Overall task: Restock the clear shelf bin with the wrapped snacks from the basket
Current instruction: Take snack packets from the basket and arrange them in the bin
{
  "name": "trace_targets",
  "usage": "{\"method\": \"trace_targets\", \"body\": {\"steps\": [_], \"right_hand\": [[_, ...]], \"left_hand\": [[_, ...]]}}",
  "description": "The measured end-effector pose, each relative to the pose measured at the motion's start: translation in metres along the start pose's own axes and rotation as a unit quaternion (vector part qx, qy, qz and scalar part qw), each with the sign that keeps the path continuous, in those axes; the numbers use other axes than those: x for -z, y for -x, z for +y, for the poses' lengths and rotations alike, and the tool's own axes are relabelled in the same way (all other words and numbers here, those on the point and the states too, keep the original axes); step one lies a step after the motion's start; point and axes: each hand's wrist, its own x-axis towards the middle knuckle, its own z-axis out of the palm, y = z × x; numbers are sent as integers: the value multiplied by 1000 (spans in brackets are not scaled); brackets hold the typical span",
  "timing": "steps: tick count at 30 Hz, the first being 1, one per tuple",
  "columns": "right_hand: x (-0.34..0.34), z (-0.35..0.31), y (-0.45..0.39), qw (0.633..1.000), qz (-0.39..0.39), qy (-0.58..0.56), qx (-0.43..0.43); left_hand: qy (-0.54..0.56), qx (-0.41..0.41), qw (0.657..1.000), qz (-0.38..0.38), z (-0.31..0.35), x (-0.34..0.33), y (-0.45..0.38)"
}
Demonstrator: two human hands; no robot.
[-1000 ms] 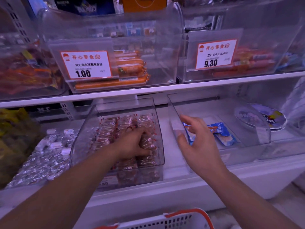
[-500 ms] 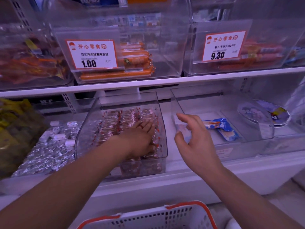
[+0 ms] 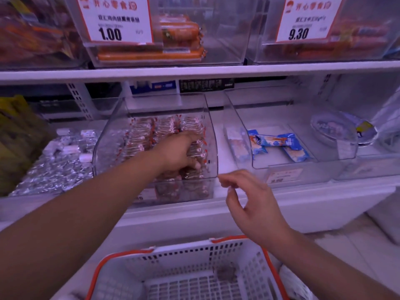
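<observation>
The clear shelf bin (image 3: 213,135) stands on the lower shelf, filled with rows of red-and-clear wrapped snacks (image 3: 149,133). My left hand (image 3: 177,151) reaches inside it, back up, fingers bent down into the front of the pile around some wrapped snacks. My right hand (image 3: 249,198) hovers in front of the bin's right front corner, fingers loosely spread, holding nothing. The white basket (image 3: 190,256) with an orange rim sits below the shelf. On its floor lies one small greyish item (image 3: 225,273) that I cannot make out.
Right of the bin, another clear bin (image 3: 242,131) holds blue packets (image 3: 279,144). Silver-wrapped items (image 3: 54,167) lie to the left. The upper shelf (image 3: 194,71) carries bins of orange sausages (image 3: 151,56) with price tags. A round tub (image 3: 337,131) sits far right.
My right hand has pulled back from the right-hand bin, down toward me. My left hand stays in the snack bin, its fingers now bent instead of flat. The view has tilted down onto the basket.
</observation>
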Motion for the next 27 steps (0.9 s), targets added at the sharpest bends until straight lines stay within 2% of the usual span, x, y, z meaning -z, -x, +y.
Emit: {"method": "trace_targets", "body": {"steps": [4, 7, 11, 13, 15, 17, 18, 19, 21, 23, 24, 26, 27], "right_hand": [[-10, 18, 47, 995, -96, 39, -1], [-27, 41, 85, 964, -236, 100, -69], [-52, 95, 157, 846, -471, 206, -140], [-59, 123, 191, 775, -554, 260, -158], [-67, 146, 212, 725, -589, 322, -153], [-81, 159, 218, 724, -576, 344, -159], [-90, 162, 218, 733, -563, 344, -166], [-101, 163, 217, 744, -551, 339, -167], [-126, 168, 222, 754, -549, 321, -162], [-151, 176, 232, 741, -565, 327, -160], [-162, 180, 238, 733, -567, 335, -169], [-178, 188, 253, 729, -553, 352, -197], [-184, 190, 259, 731, -543, 359, -204]], "left_hand": [[48, 3, 999, -16, 6, 6, 7], [91, 7, 996, 17, 15, 13, 22], [78, -20, 990, 115, 30, 18, 57], [81, -81, 970, 212, 39, 10, 87], [92, -139, 931, 324, 43, -15, 128], [82, -197, 914, 344, 39, -63, 180], [56, -224, 925, 302, 34, -91, 205], [24, -244, 943, 227, 28, -121, 227], [-29, -217, 976, -12, 11, -180, 263], [-20, -67, 971, -227, -12, -232, 294], [10, 41, 957, -287, -23, -255, 311], [71, 234, 919, -309, -39, -292, 340], [90, 292, 902, -304, -42, -308, 351]]}}
